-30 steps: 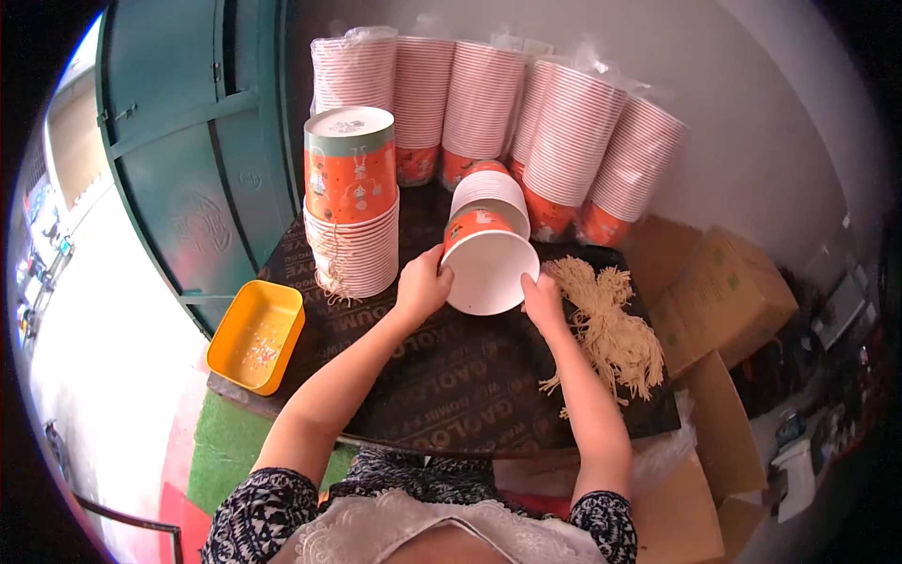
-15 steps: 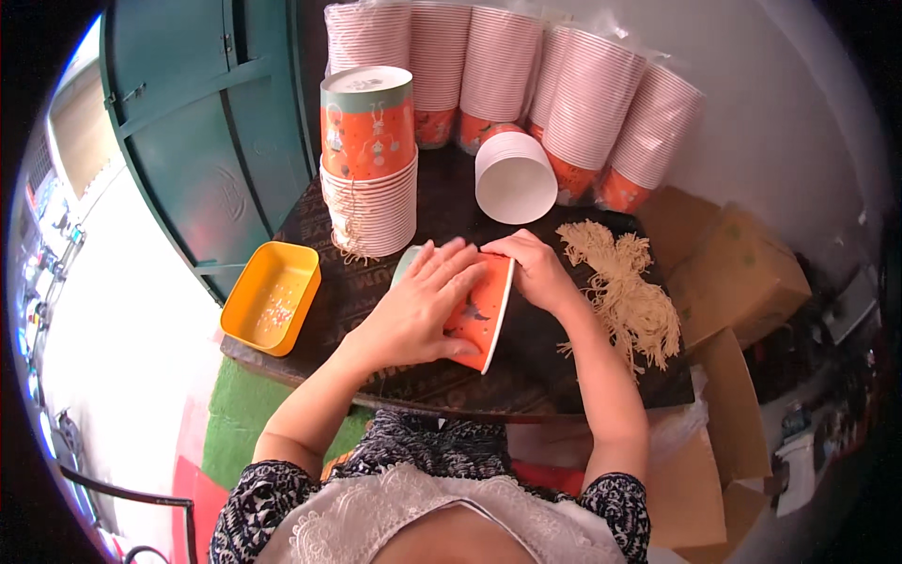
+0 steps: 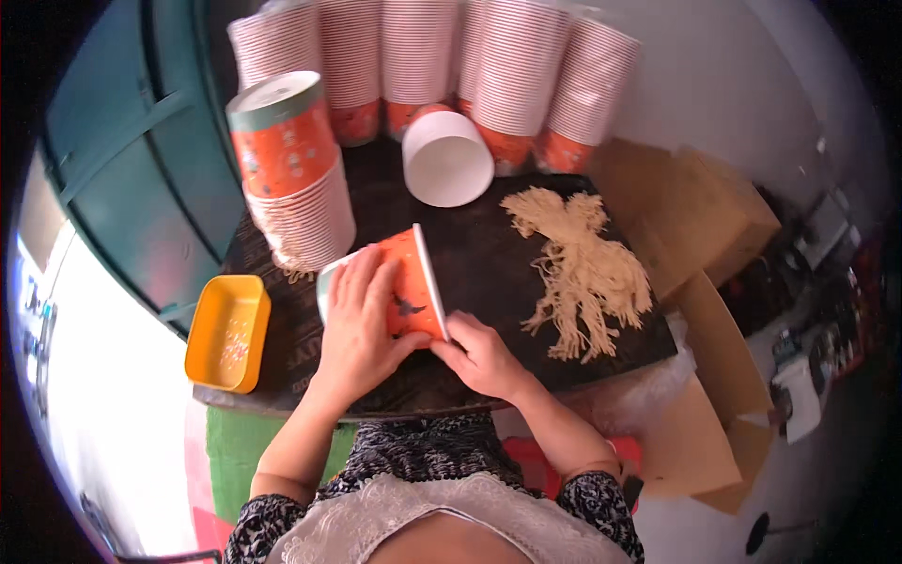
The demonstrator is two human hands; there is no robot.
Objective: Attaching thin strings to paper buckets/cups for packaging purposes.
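Note:
An orange paper tub [image 3: 410, 277] with a white rim and a pale green base lies tilted on its side above the near part of the table, its mouth to the right. My left hand [image 3: 357, 324] spreads over its side, thumb near the rim, holding it. At the near end of the rim, my right hand [image 3: 484, 357] has thumb and fingers closed on the edge; whether a string is between them cannot be seen. Right of the hands lies a bundle of beige strings [image 3: 592, 273]. Another white-lined tub [image 3: 449, 162] lies farther back with its mouth toward me.
An upside-down stack of tubs [image 3: 296, 202], strings hanging from it, stands at the left. Before it sits a yellow plastic tray [image 3: 254, 352] with small bits inside. Several plastic-wrapped tub stacks [image 3: 521, 75] line the back. Cardboard boxes [image 3: 719, 211] stand beyond the table's right edge.
My right hand has moved from the far end of the tub's rim to the near end. My left hand still holds the side. The whole view has shifted and turned a little.

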